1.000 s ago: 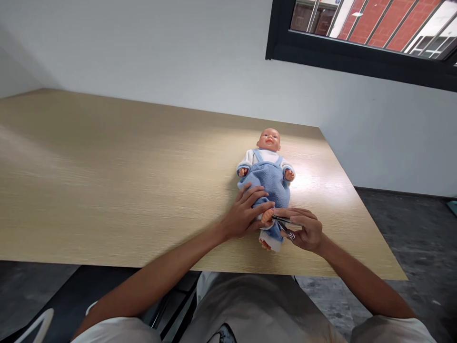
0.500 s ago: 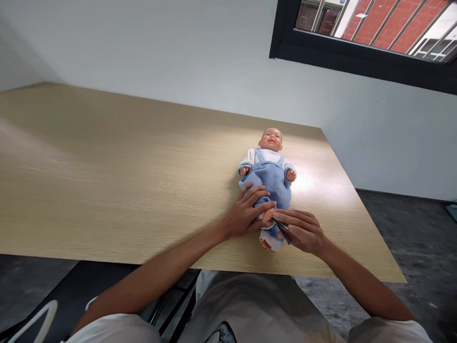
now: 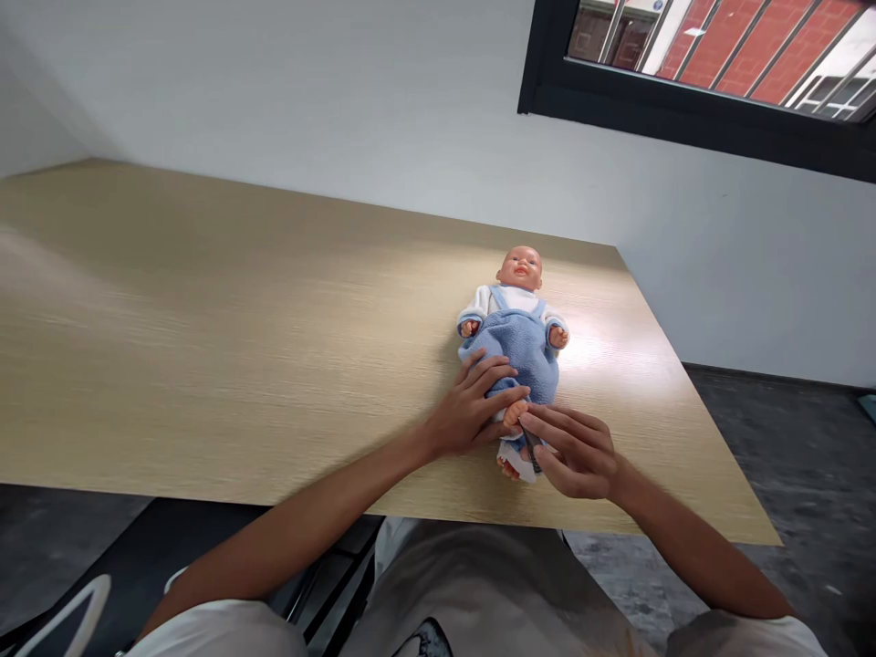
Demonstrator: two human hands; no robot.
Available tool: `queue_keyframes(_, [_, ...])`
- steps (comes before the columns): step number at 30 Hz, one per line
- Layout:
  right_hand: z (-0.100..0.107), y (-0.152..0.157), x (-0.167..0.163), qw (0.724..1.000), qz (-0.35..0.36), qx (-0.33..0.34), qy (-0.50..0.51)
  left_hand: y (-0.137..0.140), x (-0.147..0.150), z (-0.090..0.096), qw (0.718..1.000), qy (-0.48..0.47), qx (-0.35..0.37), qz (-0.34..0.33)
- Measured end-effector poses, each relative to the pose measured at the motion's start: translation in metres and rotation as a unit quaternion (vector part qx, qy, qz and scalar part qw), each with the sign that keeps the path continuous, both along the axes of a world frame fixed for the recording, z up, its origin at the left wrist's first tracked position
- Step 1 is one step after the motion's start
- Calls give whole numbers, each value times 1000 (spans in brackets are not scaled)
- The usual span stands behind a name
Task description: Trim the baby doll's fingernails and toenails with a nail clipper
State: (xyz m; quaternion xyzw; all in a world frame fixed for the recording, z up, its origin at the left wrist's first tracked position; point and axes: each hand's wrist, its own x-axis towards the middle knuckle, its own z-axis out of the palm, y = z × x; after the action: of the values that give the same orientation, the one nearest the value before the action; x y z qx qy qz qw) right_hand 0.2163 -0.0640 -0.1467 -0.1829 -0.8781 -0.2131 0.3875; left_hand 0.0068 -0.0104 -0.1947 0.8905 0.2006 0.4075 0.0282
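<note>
A baby doll (image 3: 521, 351) in blue overalls and a white top lies on its back, head toward the wall. My left hand (image 3: 469, 411) is closed around the doll's raised lower leg, with the fingers lying over the blue cloth. The doll's bare foot (image 3: 515, 413) sticks out between my hands. My right hand (image 3: 578, 447) pinches a small dark metal nail clipper (image 3: 531, 445), its tip at the toes of that foot. Part of the clipper is hidden behind my fingers. The doll's other foot (image 3: 507, 468) rests lower down, near the table's front edge.
The light wooden table (image 3: 239, 338) stretches far to the left and ends just right of the doll. A dark chair (image 3: 192, 547) stands below the front edge at left. Behind are a pale wall (image 3: 342, 100) and a dark-framed window (image 3: 684, 105).
My right hand has turned and its fingers have shifted on the nail clipper, which now stands steeper and shows less. My left hand and the doll stay in place.
</note>
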Motion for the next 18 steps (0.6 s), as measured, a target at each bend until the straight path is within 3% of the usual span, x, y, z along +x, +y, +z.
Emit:
queue_keyframes(4, [0,1,-1,1000,-1,15,-1,0,0,1,1000,1,-1,2])
queue_keyframes(10, [-2,5,6,998,46,-47,19,0,-1,2,1000,2,0,-4])
queue_keyframes(18, [-1,5,6,998,41,-47,-5,-1,-1,2,1000,5,-5,-3])
